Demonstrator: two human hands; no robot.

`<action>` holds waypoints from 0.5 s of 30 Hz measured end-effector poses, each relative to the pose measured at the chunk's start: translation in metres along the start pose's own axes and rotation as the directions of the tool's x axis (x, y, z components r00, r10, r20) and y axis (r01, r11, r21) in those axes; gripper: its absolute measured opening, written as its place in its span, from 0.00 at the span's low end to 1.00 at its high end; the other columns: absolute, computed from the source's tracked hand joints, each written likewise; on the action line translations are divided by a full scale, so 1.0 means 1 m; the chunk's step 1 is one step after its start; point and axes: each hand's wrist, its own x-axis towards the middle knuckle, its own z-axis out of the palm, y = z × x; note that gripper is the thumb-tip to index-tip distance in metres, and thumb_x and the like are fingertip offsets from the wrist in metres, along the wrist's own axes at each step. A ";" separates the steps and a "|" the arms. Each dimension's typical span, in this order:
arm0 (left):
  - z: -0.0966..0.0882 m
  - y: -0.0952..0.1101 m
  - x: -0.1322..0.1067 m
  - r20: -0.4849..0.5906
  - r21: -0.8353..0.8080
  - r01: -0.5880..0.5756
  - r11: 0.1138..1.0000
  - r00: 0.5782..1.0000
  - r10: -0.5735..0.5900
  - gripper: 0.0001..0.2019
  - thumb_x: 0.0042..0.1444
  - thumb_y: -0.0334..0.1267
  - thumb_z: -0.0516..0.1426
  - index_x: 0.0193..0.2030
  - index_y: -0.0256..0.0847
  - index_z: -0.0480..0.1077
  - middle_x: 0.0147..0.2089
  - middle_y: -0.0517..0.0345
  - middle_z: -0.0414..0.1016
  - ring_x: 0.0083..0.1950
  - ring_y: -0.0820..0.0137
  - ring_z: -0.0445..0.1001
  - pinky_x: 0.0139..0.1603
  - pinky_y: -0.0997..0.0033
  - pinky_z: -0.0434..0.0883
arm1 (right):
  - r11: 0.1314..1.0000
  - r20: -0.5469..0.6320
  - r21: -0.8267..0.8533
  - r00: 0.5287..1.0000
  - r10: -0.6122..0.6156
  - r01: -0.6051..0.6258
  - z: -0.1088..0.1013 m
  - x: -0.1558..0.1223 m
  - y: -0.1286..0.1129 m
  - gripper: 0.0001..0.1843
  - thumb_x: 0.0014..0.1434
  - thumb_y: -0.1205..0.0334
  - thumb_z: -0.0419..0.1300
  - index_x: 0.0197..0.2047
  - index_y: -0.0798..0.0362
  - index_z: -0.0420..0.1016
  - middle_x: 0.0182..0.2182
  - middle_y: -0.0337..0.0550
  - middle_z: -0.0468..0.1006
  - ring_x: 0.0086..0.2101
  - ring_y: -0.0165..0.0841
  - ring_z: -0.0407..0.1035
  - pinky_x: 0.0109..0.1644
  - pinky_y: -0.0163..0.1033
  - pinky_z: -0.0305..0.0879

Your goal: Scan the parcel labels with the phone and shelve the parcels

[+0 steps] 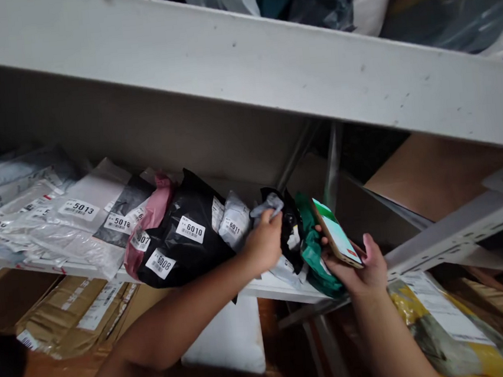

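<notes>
My left hand (264,242) reaches onto the shelf, its fingers pinched on a small grey plastic parcel (272,202). Just right of it stand a black parcel (291,220) and a green parcel (315,259). My right hand (361,270) grips a smartphone (336,231) with its lit screen up, in front of the green parcel. To the left of my left hand are a small grey parcel labelled 6011 (235,221) and a large black parcel labelled 6010 and 6008 (177,249). A pink parcel (158,206) is partly hidden behind the black one.
Grey and clear parcels (79,199) line the shelf's left side. A white shelf beam (221,61) runs overhead, with more bags above it. Below are a cardboard parcel (72,318) and a white package (230,338). A metal upright (442,229) and a yellow-grey parcel (446,324) are at right.
</notes>
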 end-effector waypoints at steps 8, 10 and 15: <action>-0.020 -0.031 0.021 -0.100 0.155 0.133 0.979 0.988 -0.118 0.26 0.59 0.18 0.44 0.62 0.30 0.66 0.67 0.35 0.62 0.68 0.54 0.63 0.69 0.52 0.60 | 0.997 0.060 -0.062 0.997 0.054 -0.050 -0.001 -0.006 0.003 0.27 0.59 0.49 0.57 0.53 0.63 0.74 0.45 0.61 0.82 0.36 0.41 0.80 0.38 0.44 0.80; -0.020 -0.023 0.016 -0.138 0.255 0.117 0.960 0.987 -0.083 0.24 0.64 0.24 0.41 0.61 0.32 0.68 0.73 0.39 0.52 0.74 0.51 0.51 0.73 0.44 0.49 | 0.998 0.066 -0.039 0.996 0.057 -0.054 -0.001 -0.007 0.003 0.27 0.58 0.50 0.58 0.52 0.63 0.74 0.45 0.60 0.83 0.36 0.40 0.80 0.38 0.42 0.79; -0.030 -0.015 0.021 0.034 0.352 0.103 0.930 0.992 -0.123 0.16 0.60 0.27 0.49 0.44 0.35 0.79 0.55 0.37 0.74 0.60 0.51 0.70 0.61 0.53 0.67 | 0.999 0.084 -0.029 0.995 0.048 -0.046 -0.001 -0.009 0.003 0.27 0.58 0.49 0.58 0.53 0.62 0.74 0.45 0.60 0.82 0.35 0.40 0.80 0.37 0.43 0.79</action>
